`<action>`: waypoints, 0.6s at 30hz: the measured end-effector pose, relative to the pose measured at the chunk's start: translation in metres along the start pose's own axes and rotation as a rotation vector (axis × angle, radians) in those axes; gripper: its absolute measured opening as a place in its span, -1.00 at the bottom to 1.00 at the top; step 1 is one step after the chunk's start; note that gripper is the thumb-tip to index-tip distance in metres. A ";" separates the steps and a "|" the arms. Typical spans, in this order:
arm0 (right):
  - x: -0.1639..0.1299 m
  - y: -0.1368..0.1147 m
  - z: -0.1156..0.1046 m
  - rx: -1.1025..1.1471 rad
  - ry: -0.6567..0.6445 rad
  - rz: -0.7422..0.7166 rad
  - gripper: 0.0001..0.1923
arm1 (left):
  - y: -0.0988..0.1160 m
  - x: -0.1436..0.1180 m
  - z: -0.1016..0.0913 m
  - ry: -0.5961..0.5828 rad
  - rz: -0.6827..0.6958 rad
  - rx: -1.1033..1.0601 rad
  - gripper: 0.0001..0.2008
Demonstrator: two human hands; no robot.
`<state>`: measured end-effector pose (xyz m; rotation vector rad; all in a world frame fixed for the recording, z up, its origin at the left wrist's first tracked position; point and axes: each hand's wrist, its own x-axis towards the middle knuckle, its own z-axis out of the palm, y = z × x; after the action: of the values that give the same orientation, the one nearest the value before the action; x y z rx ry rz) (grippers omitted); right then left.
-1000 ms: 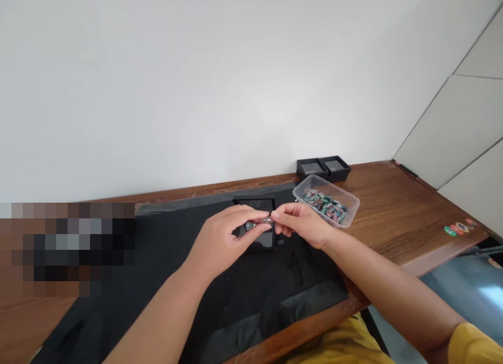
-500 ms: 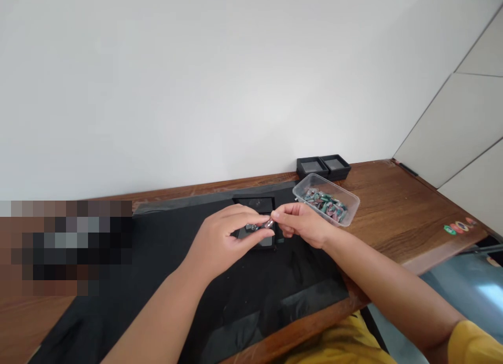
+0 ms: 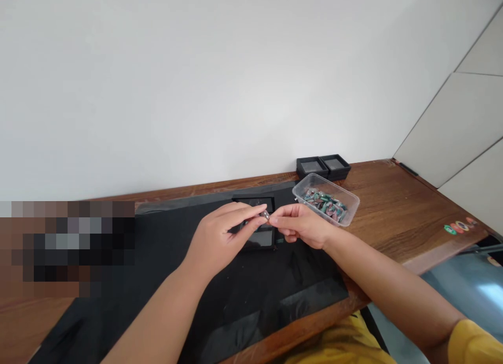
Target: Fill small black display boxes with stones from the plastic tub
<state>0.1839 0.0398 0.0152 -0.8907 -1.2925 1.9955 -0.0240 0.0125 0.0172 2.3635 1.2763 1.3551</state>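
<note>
Left hand [image 3: 220, 238] and right hand [image 3: 301, 225]: fingertips pinching one small shiny piece [image 3: 266, 216] together, above black box [image 3: 257, 237] on dark mat [image 3: 251, 296]; clear tub [image 3: 326, 200] of pieces near right.

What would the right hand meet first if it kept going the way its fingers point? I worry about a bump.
The right hand points left, so it likely meets the left hand fingertips, already pinching the same small piece.
</note>
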 end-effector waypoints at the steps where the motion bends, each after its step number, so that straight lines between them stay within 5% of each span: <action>1: 0.000 0.000 0.000 0.001 -0.001 0.001 -0.53 | 0.000 0.000 0.000 -0.002 0.006 -0.005 -0.75; 18: -0.001 -0.001 0.002 0.028 -0.014 0.013 -0.51 | 0.000 0.000 0.000 -0.110 0.003 -0.118 -0.80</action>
<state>0.1830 0.0386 0.0171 -0.8756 -1.2662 2.0277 -0.0239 0.0122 0.0168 2.3257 1.1309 1.2459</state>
